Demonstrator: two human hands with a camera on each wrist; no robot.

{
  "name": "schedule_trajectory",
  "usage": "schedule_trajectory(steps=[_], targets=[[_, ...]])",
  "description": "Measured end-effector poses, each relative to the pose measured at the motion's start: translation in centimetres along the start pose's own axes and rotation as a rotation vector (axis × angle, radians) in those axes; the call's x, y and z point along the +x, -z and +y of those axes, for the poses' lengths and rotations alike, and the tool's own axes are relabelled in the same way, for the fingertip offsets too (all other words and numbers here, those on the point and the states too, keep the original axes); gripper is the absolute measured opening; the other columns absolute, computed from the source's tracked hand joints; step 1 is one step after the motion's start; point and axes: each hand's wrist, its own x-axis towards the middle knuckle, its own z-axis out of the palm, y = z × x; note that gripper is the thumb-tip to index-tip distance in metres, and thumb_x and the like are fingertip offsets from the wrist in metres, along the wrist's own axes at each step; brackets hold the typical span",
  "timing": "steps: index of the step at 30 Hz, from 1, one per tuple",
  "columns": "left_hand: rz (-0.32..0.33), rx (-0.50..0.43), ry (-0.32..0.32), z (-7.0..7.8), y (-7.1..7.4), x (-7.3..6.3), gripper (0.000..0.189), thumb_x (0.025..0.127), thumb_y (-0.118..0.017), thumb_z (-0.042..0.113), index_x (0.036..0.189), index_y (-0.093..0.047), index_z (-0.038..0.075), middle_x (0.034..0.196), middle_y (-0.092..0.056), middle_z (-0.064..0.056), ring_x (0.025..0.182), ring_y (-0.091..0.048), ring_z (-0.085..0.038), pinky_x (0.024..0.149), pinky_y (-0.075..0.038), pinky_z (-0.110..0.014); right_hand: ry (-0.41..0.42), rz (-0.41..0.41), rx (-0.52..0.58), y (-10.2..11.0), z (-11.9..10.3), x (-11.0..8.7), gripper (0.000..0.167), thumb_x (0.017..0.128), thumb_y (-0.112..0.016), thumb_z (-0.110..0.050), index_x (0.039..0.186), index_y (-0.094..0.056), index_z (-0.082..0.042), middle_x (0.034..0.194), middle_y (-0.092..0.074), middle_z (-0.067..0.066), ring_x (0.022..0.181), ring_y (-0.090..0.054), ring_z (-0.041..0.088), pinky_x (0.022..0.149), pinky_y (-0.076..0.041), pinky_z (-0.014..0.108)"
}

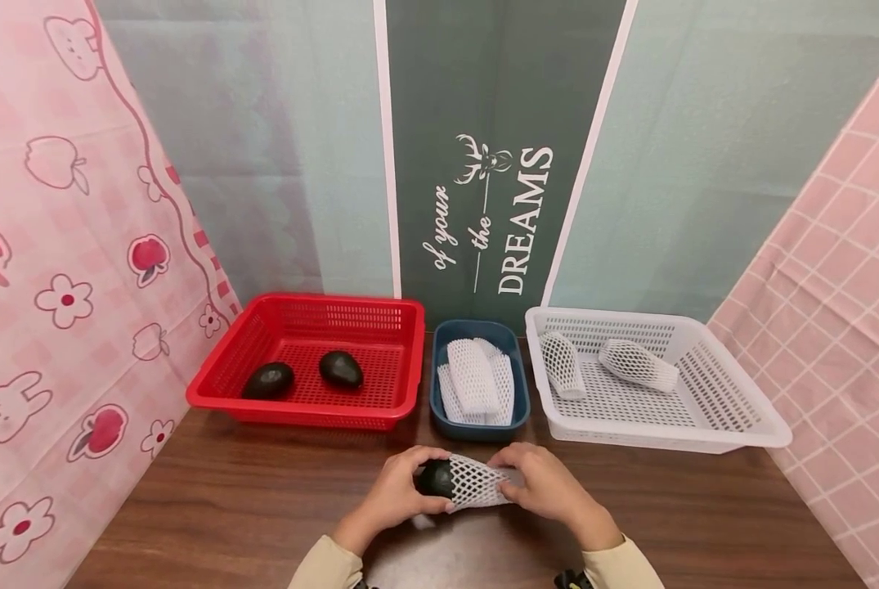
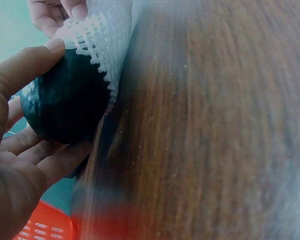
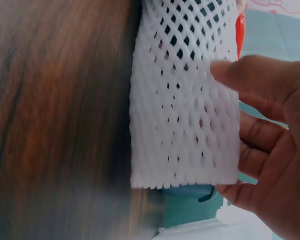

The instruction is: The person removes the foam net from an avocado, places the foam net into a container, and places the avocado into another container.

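**Avocado [image 1: 435, 481] partly inside foam net [image 1: 477, 483]**

Over the tabletop's [image 1: 262, 491] near middle, fingers of the left hand [image 1: 397, 491] grasp the avocado's bare left end, seemingly to steady it; fingers of the right hand [image 1: 545, 483] grip the net's right part, probably keeping it aligned. Farther off, spare nets [image 1: 472, 380] sit in the blue bin [image 1: 479, 430] between red basket [image 1: 299, 411] and white basket [image 1: 652, 440], presumably for easy reach.

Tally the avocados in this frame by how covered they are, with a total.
Bare avocados in the red basket: 2
Avocado partly in a net, in the left hand: 1
Net-wrapped avocados in the white basket: 2
Total: 5
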Motion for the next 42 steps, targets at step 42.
schedule_trajectory(steps=[42], targets=[[0.140, 0.038, -0.074, -1.2, 4.8, -2.7, 0.053, 0.063, -0.087, 0.020, 0.109, -0.064, 0.011, 0.104, -0.063, 0.003, 0.090, -0.059, -0.013, 0.071, -0.051, -0.028, -0.101, 0.170, 0.119, 1.6, 2.4, -3.1, 0.023, 0.072, -0.073, 0.005, 0.084, -0.068, -0.014, 0.081, -0.063, -0.011, 0.074, -0.057, 0.003, 0.063, -0.050, 0.029]])
